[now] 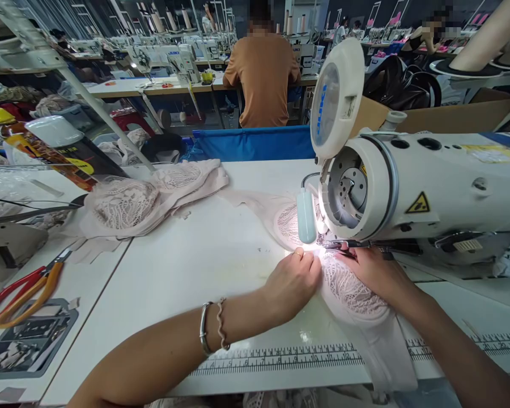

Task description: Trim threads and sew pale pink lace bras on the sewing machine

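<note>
Across the whole near scene runs a white sewing table (pixel 204 266), with a printed ruler strip (pixel 280 358) along its near edge. At right sits a large white sewing machine (pixel 429 181), its round end facing left and a small lamp (pixel 306 215) lighting the needle area. Beyond the table, far off, a person in an orange shirt (pixel 263 79) sits with their back turned at another machine. On the left of the table lies a heap of pale pink lace pieces (pixel 148 195), and nearer, at the far left edge, red and orange scissors (pixel 21 289).

Under the machine's needle lies a pink lace garment piece (pixel 352 294), spreading toward the near edge. It looks very light, soft and limp, with open lace that could snag or stretch; flat fingertip pressure close to the seam edge seems the safest hold. The left hand (pixel 291 280), bracelets on its wrist, is loosely curled with fingertips pinching the fabric just left of the needle. The right hand (pixel 376 272) lies flat on the lace, fingers pressing it down beside the presser foot.
</note>
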A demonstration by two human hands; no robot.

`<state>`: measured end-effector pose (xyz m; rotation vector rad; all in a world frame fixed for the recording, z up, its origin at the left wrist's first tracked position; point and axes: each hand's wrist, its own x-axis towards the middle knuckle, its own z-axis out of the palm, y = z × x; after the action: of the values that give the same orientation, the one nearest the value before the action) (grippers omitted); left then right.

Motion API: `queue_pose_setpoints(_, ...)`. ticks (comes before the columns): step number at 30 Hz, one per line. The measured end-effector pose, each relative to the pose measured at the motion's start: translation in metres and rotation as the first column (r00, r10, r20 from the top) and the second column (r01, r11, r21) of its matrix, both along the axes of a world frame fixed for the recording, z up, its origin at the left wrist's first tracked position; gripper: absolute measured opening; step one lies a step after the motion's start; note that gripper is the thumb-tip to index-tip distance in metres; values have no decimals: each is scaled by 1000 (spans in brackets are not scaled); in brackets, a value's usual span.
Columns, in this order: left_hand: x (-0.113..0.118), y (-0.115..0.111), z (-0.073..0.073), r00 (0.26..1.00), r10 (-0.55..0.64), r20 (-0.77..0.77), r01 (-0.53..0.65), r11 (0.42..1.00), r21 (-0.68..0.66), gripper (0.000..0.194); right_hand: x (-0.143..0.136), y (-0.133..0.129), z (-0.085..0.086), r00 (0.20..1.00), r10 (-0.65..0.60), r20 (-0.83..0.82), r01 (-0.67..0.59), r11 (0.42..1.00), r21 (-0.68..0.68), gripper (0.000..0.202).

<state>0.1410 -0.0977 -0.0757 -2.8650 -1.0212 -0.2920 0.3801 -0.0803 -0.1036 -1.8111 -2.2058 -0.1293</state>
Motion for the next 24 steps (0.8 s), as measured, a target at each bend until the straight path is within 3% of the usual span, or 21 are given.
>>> queue_pose_setpoints(3, 2, -1, -1, 1000, -4, -24, 6, 995, 101, 26, -2, 0, 2, 1000, -2, -21, 1, 999, -42, 27)
queue_pose_setpoints(9, 10, -15, -4, 993, 63, -99, -34, 961, 274, 33, -6, -3, 4, 1000, 7, 13, -8, 1000, 29, 24)
queue_pose_setpoints(14, 11, -16, -9, 991, 46, -125, 2, 934, 356, 40, 2, -3, 8, 995, 90, 49, -92, 995, 33, 24)
queue_pose_setpoints(20, 6, -11, -8, 986, 10, -169, 52, 934, 355, 42, 3, -9, 24, 925, 381, 12, -380, 924, -42, 62)
queue_pose_setpoints(24, 3, -7, -7, 985, -12, -175, 71, 938, 338, 41, 1, -12, 24, 929, 368, 42, -368, 930, -20, 68)
